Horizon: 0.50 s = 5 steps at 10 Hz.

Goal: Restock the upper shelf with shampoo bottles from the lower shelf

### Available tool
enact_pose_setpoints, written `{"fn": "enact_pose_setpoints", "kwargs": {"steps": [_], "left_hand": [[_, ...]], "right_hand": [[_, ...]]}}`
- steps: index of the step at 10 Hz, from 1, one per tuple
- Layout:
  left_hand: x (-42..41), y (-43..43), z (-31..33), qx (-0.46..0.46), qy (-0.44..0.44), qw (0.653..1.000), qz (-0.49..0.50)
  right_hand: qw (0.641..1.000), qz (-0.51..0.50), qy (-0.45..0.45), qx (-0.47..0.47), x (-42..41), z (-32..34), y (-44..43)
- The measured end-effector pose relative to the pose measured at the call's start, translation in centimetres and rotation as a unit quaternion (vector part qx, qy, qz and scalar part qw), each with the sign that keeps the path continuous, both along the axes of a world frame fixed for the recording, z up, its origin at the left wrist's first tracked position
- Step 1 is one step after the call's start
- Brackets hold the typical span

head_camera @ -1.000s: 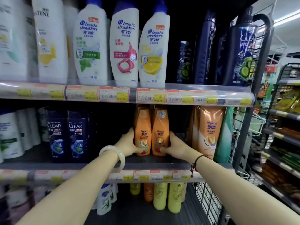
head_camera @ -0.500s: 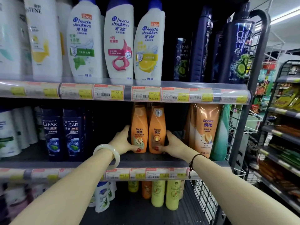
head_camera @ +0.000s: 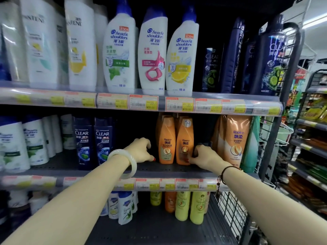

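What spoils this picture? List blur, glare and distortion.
Head view: motion blur smears the Pantene bottles and left price tags; glare on the shelf rail; wide-angle bending at the edges; dark shelf backs; the orange bottles stay sharpest.

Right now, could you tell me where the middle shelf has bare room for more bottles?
Bare patch between the CLEAR bottles and small orange bottles, where the left hand sits. Narrower gap right of them, at the right hand. Elsewhere crowded.

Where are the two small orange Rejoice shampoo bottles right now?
In the head view, the two small orange Rejoice shampoo bottles stand upright side by side, centre-right on the middle shelf, between the left hand and right hand.
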<state>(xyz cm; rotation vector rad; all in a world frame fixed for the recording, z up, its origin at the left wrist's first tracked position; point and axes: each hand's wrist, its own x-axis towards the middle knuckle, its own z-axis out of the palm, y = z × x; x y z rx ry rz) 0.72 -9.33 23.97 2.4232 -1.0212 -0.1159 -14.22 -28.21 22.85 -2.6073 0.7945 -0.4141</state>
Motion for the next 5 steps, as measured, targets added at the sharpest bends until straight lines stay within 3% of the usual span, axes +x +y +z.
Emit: {"fn": "enact_pose_setpoints", "kwargs": {"steps": [2, 5], "left_hand": [[0.0, 2.5, 1.5, 0.01, -0.043, 0.999, -0.023], [-0.9, 6.6, 2.9, -0.003, -0.119, 0.992, -0.037]], "right_hand": [[0.999, -0.023, 0.016, -0.029, -1.1, 1.6, 3.4], [0.995, 0.066, 0.016, -0.078, 1.7, 3.7, 10.5]]}}
